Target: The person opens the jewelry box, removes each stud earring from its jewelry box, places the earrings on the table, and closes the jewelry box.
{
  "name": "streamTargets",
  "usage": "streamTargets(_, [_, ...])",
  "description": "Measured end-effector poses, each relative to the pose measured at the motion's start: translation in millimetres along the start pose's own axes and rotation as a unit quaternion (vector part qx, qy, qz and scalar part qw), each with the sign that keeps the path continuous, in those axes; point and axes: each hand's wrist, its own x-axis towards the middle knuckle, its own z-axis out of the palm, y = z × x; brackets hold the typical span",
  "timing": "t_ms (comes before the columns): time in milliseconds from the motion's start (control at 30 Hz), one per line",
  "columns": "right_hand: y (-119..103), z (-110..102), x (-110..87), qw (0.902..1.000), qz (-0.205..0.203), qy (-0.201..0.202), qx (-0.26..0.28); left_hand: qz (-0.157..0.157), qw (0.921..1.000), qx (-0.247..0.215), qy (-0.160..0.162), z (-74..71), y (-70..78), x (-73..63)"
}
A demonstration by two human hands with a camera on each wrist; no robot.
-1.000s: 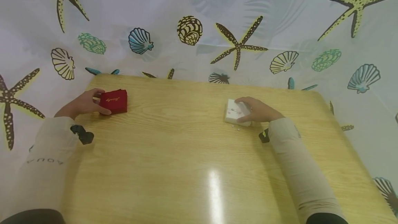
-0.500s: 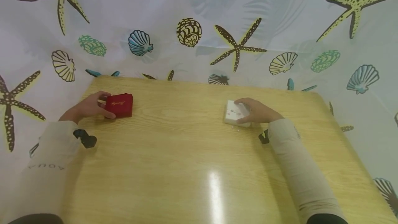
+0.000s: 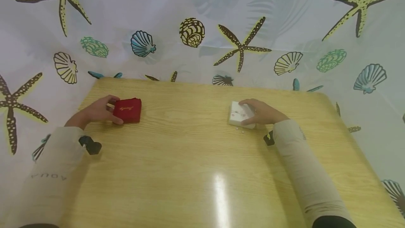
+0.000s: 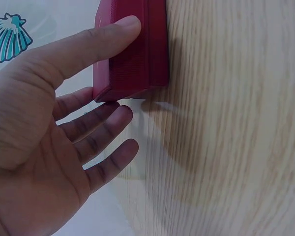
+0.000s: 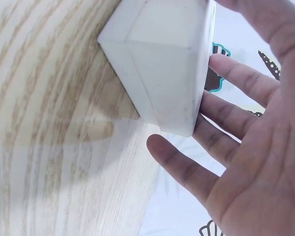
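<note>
At the far left of the table, my left hand (image 3: 102, 109) grips a small red box (image 3: 128, 111) with gold lettering on its lid. In the left wrist view the thumb presses the near side of the red box (image 4: 132, 64), while the fingertips reach its end and far side. Toward the right, my right hand (image 3: 265, 113) holds a white box (image 3: 238, 113) with a thin cord and small pink marks on top. The right wrist view shows the fingers spread along the end and far side of the white box (image 5: 162, 73); most of the thumb is out of frame.
Both boxes are on a light wood-grain table (image 3: 177, 157), with a wide gap between them. Two tiny shiny bits (image 3: 242, 132) lie by the white box's near edge. A cloth (image 3: 202, 6) printed with starfish and shells hangs behind and around the table.
My left hand has moved the red box to the right and slightly nearer. My right hand and the white box have stayed in place.
</note>
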Motion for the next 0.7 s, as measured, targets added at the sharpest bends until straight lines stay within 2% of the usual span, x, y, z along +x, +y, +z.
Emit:
streamTargets(400, [0,0,0.3,1.0000,-0.001,0.002,0.000,0.012,0.9998,0.011,-0.008,9.9,13.7,-3.1])
streamTargets(700, [-1,1,-0.7,1.0000,-0.006,0.003,-0.001,0.033,0.9993,0.009,-0.013,20.3,16.0,0.7])
